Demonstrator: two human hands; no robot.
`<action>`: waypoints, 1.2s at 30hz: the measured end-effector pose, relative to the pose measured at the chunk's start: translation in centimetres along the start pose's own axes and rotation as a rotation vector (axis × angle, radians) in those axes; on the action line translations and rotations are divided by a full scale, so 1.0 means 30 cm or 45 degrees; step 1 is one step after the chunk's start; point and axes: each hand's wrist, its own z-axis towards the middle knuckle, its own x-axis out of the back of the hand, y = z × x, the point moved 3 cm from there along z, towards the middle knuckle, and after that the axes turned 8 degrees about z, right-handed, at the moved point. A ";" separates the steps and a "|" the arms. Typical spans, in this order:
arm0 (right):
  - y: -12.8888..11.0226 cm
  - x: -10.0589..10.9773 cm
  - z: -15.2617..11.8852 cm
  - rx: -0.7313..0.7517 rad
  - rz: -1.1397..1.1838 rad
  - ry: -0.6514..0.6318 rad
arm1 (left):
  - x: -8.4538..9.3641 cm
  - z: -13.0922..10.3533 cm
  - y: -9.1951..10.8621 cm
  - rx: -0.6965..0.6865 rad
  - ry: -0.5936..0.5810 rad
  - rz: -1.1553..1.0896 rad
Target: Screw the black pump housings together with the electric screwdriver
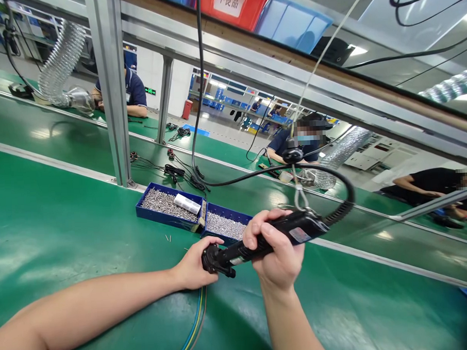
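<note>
My right hand [277,250] is wrapped round a black electric screwdriver [288,229], which hangs from a cord and tilts down to the left. The screwdriver's tip end meets a small black part [212,258], gripped in the fingers of my left hand [194,264]. Blue, yellow-green and brown wires [199,316] trail from below that part toward the front. Its exact kind is hard to make out. Right behind my hands stand a blue tray of long screws [157,201] and a second blue tray of smaller screws [224,224].
A metal upright [112,97] rises at the back left. Black cable [237,181] loops above the bench. Loose screws [168,238] lie on the green mat [104,222]. Coiled cables [175,172] lie behind the trays. Several people work beyond. Red bin [236,7] sits overhead.
</note>
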 end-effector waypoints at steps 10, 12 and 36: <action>0.042 -0.004 -0.010 0.082 -0.007 0.036 | -0.011 -0.008 -0.016 -0.153 0.007 0.119; 0.051 -0.002 -0.011 0.070 -0.011 0.035 | -0.013 -0.009 -0.022 -0.145 0.009 0.113; 0.060 -0.012 -0.015 0.120 -0.026 0.031 | -0.008 -0.001 -0.005 -0.072 0.009 0.099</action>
